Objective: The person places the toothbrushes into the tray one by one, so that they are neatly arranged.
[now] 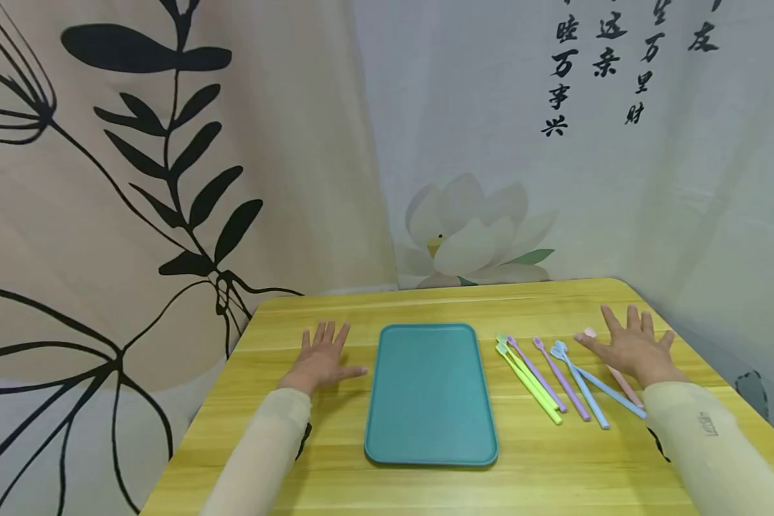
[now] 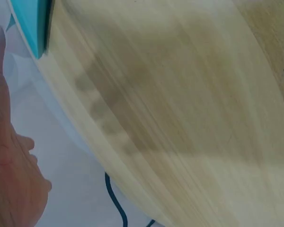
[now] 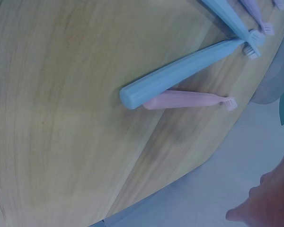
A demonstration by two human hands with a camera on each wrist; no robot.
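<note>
My left hand (image 1: 319,362) is spread with straight fingers to the left of a teal tray (image 1: 428,394), holding nothing. In the left wrist view, that hand (image 2: 14,165) shows at the left edge and casts a shadow on the wood. My right hand (image 1: 635,351), also spread, hovers above the far end of a pink toothbrush (image 1: 627,387). Beside it lie crossed blue toothbrushes (image 1: 591,396), two purple toothbrushes (image 1: 562,380) and two light green toothbrushes (image 1: 530,383). The right wrist view shows a blue handle (image 3: 180,73) lying over the pink handle's end.
Everything lies on a yellow wood-grain table (image 1: 335,487). Behind its far edge hangs a printed curtain (image 1: 297,143) with dark leaves, a lotus and black writing. A dark cord (image 2: 114,201) shows past the table edge in the left wrist view.
</note>
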